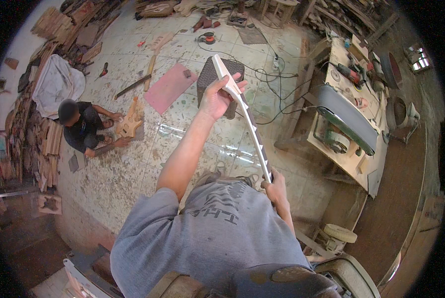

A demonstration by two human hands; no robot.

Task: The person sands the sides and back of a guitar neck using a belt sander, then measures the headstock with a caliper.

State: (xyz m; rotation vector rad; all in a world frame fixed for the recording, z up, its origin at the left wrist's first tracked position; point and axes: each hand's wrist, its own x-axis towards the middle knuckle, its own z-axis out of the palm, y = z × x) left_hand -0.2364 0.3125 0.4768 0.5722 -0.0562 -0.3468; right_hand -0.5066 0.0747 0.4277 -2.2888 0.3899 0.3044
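I hold a long guitar neck [252, 131] at a slant, with a white edge, a dark fretboard and pale triangular inlays. My left hand [217, 98] is closed round it just below its white headstock [220, 67], which points away from me. My right hand [274, 188] grips the lower end near my body. Beneath the headstock a dark textured mat [208, 74] lies on a low support on the tiled floor.
A co-worker [78, 126] crouches at the left with hands at a wooden guitar body [128, 124]. A bench at the right carries a belt sander [349, 121] and power tools [349, 72]. A pink sheet [167, 87], cables and wood scraps lie on the floor.
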